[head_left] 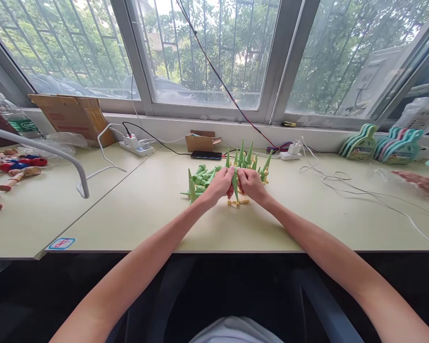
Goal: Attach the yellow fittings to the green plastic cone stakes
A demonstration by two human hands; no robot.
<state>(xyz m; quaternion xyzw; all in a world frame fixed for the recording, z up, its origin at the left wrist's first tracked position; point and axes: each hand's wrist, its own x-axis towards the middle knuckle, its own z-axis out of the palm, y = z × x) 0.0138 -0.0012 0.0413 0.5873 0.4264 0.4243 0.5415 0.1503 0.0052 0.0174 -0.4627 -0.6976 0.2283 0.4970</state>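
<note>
Where left hand (220, 184) faces right hand (250, 184), both grip green spike (235, 183) between them.

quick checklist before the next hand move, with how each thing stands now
1. Left hand gripping the green cone: ok.
2. Right hand on the same cone: ok, from the other side.
3. Cone's narrow tip free of the fingers: ok, pointing downward.
4. Cone's upper end fully seated on anything: cannot tell, fingers cover it.
5. Yellow pieces nearby: ok, on the table below the hands.
6. Phone apart from both hands: ok, farther back.
</note>
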